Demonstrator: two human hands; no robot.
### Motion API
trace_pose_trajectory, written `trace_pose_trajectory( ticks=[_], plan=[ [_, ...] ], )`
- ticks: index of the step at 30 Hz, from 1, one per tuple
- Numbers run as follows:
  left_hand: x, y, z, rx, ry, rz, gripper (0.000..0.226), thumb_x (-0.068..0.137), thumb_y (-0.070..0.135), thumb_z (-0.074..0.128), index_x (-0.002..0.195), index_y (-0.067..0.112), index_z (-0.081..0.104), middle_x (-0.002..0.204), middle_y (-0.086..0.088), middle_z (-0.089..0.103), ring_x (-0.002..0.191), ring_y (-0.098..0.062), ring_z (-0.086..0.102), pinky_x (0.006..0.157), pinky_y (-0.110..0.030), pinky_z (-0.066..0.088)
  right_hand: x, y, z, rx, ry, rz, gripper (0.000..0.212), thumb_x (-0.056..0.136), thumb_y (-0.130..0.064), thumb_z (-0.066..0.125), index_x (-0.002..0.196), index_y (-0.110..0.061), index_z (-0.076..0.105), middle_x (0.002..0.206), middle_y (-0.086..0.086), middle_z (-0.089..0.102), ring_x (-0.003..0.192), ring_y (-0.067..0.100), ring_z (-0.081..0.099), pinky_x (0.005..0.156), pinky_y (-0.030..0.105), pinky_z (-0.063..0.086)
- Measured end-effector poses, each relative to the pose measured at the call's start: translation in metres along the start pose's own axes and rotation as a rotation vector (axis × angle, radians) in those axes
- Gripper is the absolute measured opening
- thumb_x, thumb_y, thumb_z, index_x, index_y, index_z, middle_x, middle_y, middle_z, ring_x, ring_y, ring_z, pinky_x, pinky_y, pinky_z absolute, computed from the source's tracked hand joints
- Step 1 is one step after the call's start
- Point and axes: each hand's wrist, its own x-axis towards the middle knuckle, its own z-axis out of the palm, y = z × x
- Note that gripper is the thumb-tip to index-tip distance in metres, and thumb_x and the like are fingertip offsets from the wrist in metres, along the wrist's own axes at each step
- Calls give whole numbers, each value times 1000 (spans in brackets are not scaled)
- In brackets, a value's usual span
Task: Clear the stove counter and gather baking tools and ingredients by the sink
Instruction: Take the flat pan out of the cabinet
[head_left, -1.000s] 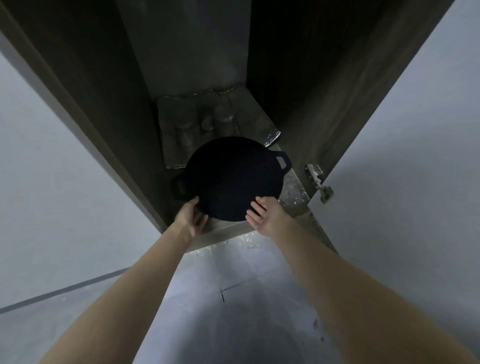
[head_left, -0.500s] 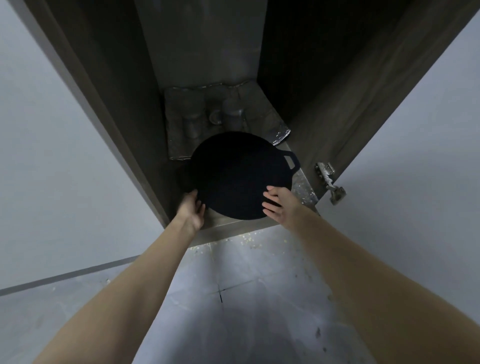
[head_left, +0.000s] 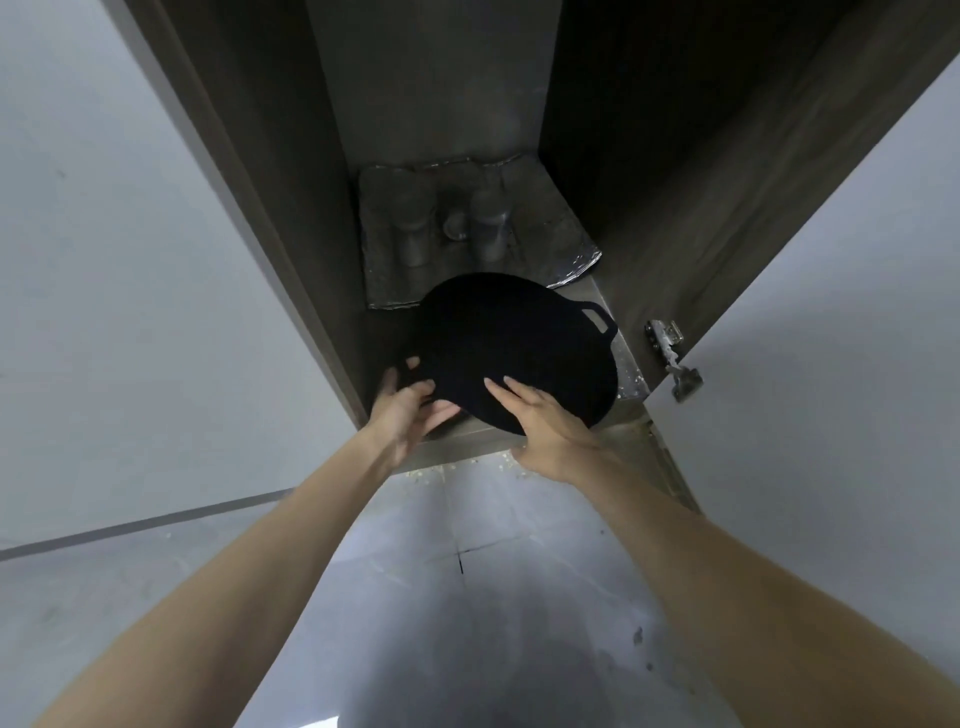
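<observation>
I am bent before a low cabinet (head_left: 270, 208) that stands open, its white door (head_left: 831, 395) at my right and the grey floor (head_left: 467, 571) below my arms. On the cabinet bottom lies a crumpled foil sheet (head_left: 550, 249). In front of it, at the mouth of the cabinet, is the black round pan (head_left: 519, 353), its near rim reaching over the front edge. My left hand (head_left: 405, 410) grips the pan's left rim, fingers curled over the top and thumb beneath. My right hand (head_left: 545, 421) lies on the near rim with straight, flat fingers; it presses and does not clasp.

I judge the task is far from finished. This one pan is either going into the cabinet or coming out, I cannot say which, and nothing here shows the gathering by the sink as done.

The stove counter and the sink are both out of view, and the cabinet's top is cut off. The pan is so dark that I cannot tell if it rests on the bottom or hangs in my hands. Only its right loop handle (head_left: 597, 322) shows. At the back stand two dim jars (head_left: 488, 223), their contents unreadable. My right thumb is hidden.
</observation>
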Motion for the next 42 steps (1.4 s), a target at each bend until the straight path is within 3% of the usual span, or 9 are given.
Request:
trace_pose_trajectory(
  ticks=[7,12,15,18,24,27,31,37,42],
  plan=[
    [-87,15,20,154,58,-89,57,88,-14,49,135,15,40,119,-16,53,95,-28,66,63,-29,60,-81,-6,-11,-290,7,17,95,86,15,42,150,-30,-12,161,-4,-3,147,23,12,113,37,28],
    [-161,37,33,114,55,-163,49,86,-17,49,122,15,42,113,-13,59,110,-35,62,65,-29,60,-140,-27,-37,-237,-46,14,82,93,-7,47,151,-31,-6,161,-6,5,146,23,18,113,41,27],
    [-217,64,41,148,78,-184,45,86,-13,55,116,18,42,119,-26,60,101,-35,66,72,-29,60,-187,-56,-77,-216,51,-58,68,91,-2,37,151,-26,17,156,-1,27,138,25,37,108,39,36],
    [-278,98,54,143,88,-207,49,85,-12,58,121,18,42,115,-29,62,94,-34,69,75,-29,59,-237,-88,-133,-192,-28,-91,67,96,-5,34,152,-28,4,160,-2,14,144,24,26,116,36,21],
    [-402,173,79,76,152,-273,60,84,-13,57,131,18,35,117,-27,61,92,-33,69,67,-27,60,-318,-155,-243,-170,-51,-152,85,81,15,50,150,-28,23,155,0,29,133,22,46,91,34,52],
    [-450,198,86,31,151,-318,59,85,-14,53,135,12,35,116,-26,62,94,-31,69,67,-27,60,-346,-176,-284,-229,-194,-141,90,85,11,47,152,-34,7,160,-6,10,142,18,28,100,35,47],
    [-504,225,90,10,78,-344,48,85,-19,46,130,-1,47,121,-23,61,103,-31,66,74,-28,59,-379,-194,-334,-241,-249,-135,90,84,11,46,151,-36,9,160,-7,8,143,20,22,101,35,45],
    [-560,243,94,-38,95,-305,34,86,-18,46,112,3,53,120,-19,62,107,-31,64,85,-32,52,-428,-189,-369,-251,-44,-86,81,86,5,47,151,-31,17,159,-4,16,144,20,20,117,35,18],
    [-588,228,102,-89,91,-246,40,88,-13,49,124,5,51,119,-18,64,104,-29,66,77,-27,58,-468,-154,-387,-316,58,117,68,93,-10,47,152,-24,15,160,5,8,147,29,7,118,45,7]
  ],
)
